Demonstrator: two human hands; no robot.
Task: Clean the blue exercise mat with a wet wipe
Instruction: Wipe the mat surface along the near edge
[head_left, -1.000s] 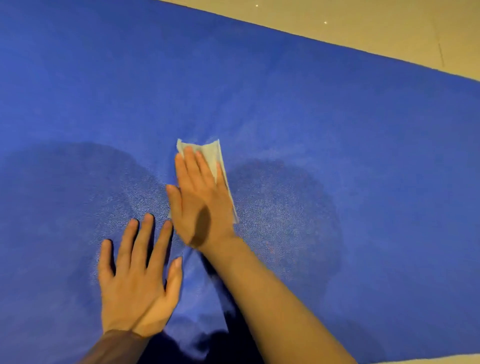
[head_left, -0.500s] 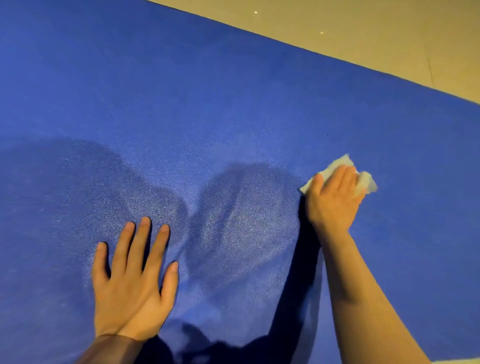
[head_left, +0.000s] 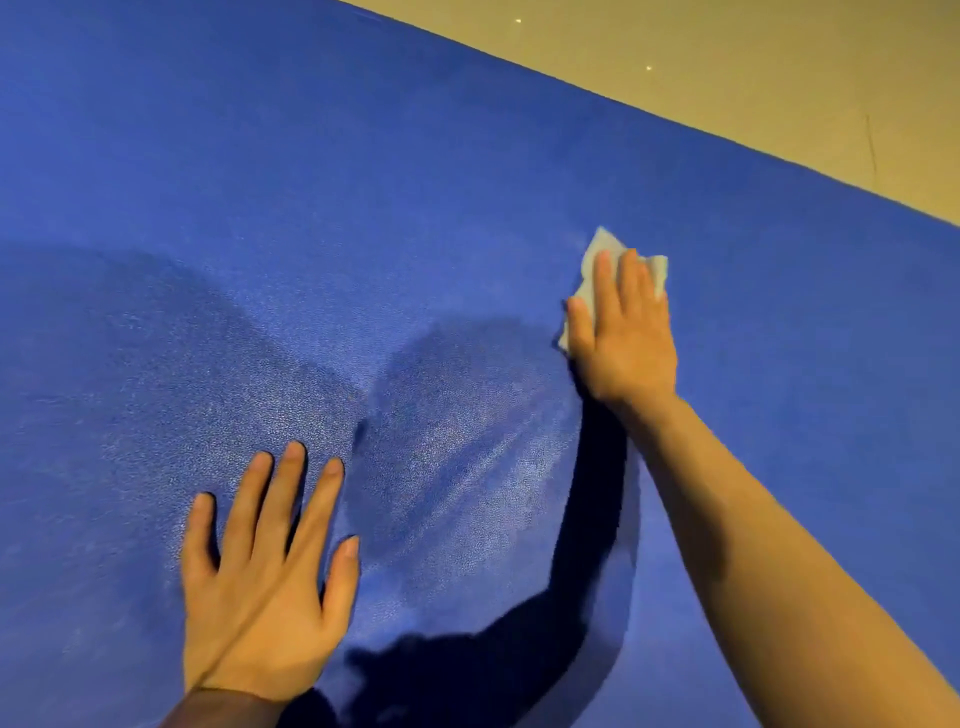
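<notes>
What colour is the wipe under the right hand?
White, or very pale grey; the wipe shows above the right hand in the head view.

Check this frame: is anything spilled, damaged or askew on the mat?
Nothing stands out. The blue mat lies flat with darker, glistening damp patches where it appears wiped. The right hand presses the wet wipe flat; the left hand rests open on the mat. The wipe looks slightly crumpled, not torn.
</notes>
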